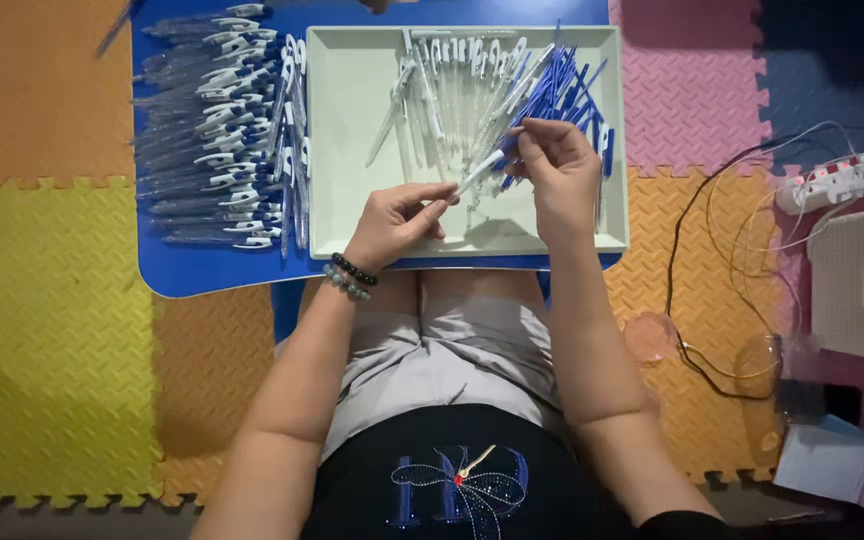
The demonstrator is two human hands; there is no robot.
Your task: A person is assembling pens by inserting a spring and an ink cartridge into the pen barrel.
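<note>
My left hand and my right hand meet over a pale tray on a small blue table. Together they hold one clear pen barrel with a white end, the left hand at its lower end and the right hand at its upper end. Behind the hands, inside the tray, lie several clear pen barrels and a heap of blue pen parts. Two bead bracelets circle my left wrist.
A row of several finished blue-and-white pens lies on the table left of the tray. Coloured foam mats cover the floor. At the right are a power strip, cables and a white box.
</note>
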